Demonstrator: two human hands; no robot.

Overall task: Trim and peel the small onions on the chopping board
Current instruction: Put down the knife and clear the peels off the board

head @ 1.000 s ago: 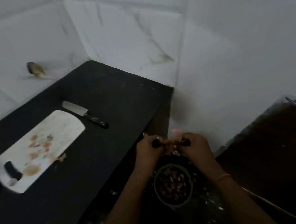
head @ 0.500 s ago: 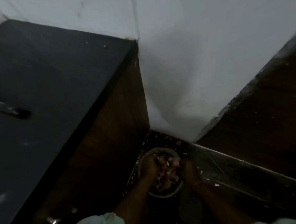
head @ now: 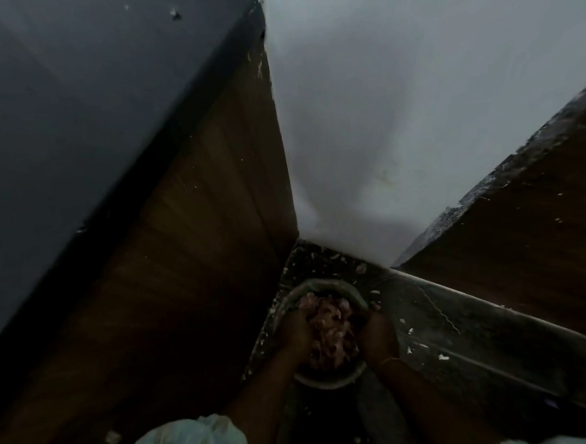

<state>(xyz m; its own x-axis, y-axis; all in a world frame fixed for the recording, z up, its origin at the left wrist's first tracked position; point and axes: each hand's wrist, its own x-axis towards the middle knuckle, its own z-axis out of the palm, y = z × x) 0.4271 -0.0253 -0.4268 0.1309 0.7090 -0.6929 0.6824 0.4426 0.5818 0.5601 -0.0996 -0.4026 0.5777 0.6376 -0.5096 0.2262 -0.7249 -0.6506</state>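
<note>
A round grey bin [head: 329, 380] stands on the dark floor low in the head view, heaped with pinkish onion peels [head: 328, 319]. My left hand [head: 295, 332] is inside the bin against the left side of the heap. On the heap's right side lies my right hand [head: 377, 335], with a thin bangle on its wrist. The fingers of both hands are sunk among the peels, and the dim, blurred picture hides how they lie. No chopping board, knife or whole onion is in view.
The black countertop [head: 82, 107] and its brown cabinet side [head: 191, 262] rise at the left. A white wall [head: 398, 112] stands behind the bin, with a dark wooden panel [head: 527, 259] at the right. Pale scraps litter the floor [head: 429, 333].
Both hands dropped from above the bin, where they held a clump of peels, down into it. The view tilted downward, so the chopping board and knife left the picture.
</note>
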